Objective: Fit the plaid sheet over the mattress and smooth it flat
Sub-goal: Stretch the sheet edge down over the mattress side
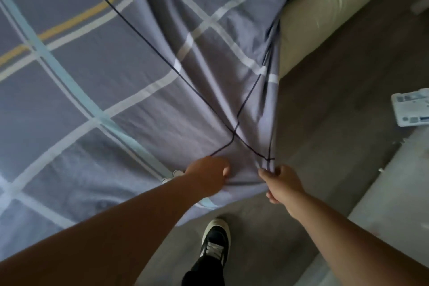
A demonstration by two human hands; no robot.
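The plaid sheet is grey-purple with white, teal and yellow stripes and covers most of the left and middle of the view. Its corner is pulled towards me, with long folds running from the top centre down to my hands. My left hand is closed on the sheet's fabric near that corner. My right hand pinches the gathered edge of the sheet just to the right. A beige mattress or bed edge shows bare at the upper right, beside the sheet. Thin dark cords cross over the sheet.
Grey wood floor lies to the right of the bed. A white flat device sits on the floor at the far right. My black and white shoe stands on a pale mat or rug near the bed's corner.
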